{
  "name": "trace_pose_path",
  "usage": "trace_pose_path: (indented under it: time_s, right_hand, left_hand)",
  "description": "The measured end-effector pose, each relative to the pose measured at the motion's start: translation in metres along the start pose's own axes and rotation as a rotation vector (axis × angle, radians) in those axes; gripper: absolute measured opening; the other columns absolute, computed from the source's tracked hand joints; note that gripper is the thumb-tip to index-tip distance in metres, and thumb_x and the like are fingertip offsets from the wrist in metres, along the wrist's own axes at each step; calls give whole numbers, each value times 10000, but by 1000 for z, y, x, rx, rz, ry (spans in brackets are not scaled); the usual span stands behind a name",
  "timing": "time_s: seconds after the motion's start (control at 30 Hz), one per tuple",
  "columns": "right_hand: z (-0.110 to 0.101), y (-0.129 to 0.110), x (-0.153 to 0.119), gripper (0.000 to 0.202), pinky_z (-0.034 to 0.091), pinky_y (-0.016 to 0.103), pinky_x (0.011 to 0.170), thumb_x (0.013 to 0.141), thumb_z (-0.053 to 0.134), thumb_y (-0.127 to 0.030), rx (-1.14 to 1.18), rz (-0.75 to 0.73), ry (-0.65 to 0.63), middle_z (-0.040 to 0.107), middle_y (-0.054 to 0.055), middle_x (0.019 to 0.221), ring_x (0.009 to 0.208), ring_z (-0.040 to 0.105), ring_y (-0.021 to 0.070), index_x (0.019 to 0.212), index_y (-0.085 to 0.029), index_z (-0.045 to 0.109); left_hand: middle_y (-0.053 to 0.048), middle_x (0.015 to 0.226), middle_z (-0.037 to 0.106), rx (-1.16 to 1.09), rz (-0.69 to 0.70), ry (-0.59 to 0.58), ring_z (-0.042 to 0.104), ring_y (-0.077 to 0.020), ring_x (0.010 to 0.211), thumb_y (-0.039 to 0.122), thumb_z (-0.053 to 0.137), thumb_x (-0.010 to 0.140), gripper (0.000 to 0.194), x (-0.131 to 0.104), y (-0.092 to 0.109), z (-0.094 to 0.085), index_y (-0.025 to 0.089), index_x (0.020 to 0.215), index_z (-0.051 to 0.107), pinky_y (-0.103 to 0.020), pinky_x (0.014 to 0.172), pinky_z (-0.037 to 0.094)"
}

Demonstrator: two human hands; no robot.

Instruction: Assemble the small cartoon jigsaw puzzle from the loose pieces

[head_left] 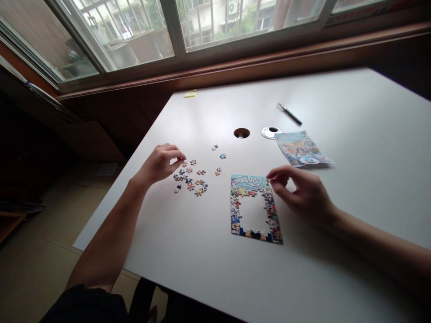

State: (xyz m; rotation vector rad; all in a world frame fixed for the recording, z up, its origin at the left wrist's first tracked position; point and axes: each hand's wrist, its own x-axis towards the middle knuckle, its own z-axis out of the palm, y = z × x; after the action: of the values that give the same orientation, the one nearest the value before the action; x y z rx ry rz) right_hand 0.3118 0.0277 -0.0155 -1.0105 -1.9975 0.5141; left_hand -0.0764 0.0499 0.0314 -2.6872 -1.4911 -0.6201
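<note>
A partly assembled jigsaw puzzle [254, 183] lies flat on the white table, its border joined and its middle open to the tabletop. My right hand [301, 190] is at its upper right corner, thumb and index finger pinched together at the edge; whatever is between them is too small to make out. To the left, loose puzzle pieces [190, 185] are scattered in a cluster. My left hand [161, 163] hovers at the cluster's upper left side with fingertips closed together, close to a piece [184, 164]. Whether the fingertips hold a piece is hidden.
A creased picture sheet [299, 148] lies beyond my right hand, with a black pen [289, 113] behind it. The table [202, 251] has a round cable hole [241, 133] and a metal ring cover [271, 132]. A yellow sticky note [190, 93] is at the far edge, below the window.
</note>
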Motion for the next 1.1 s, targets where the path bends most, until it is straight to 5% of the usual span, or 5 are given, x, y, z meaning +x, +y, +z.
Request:
trace_pose_path:
  time_s: [0.27,1.1]
  right_hand:
    - [-1,2,0,99,425,236,498,817,608,-165,46,103,-15,606,7,705,639,562,138,895,-213,645]
    - [0,3,1,94,466,262,568,836,597,-156,42,37,-37,620,8,713,639,573,136,904,-205,638]
  left_hand:
    - [-32,863,692,-86,-68,-191,620,-149,752,202,604,855,151,-7,-7,-5,212,917,741,-261,679,465]
    - [-25,851,693,-40,-159,-199,624,-146,727,281,557,884,209,-9,-13,-4,218,990,726,-250,679,471]
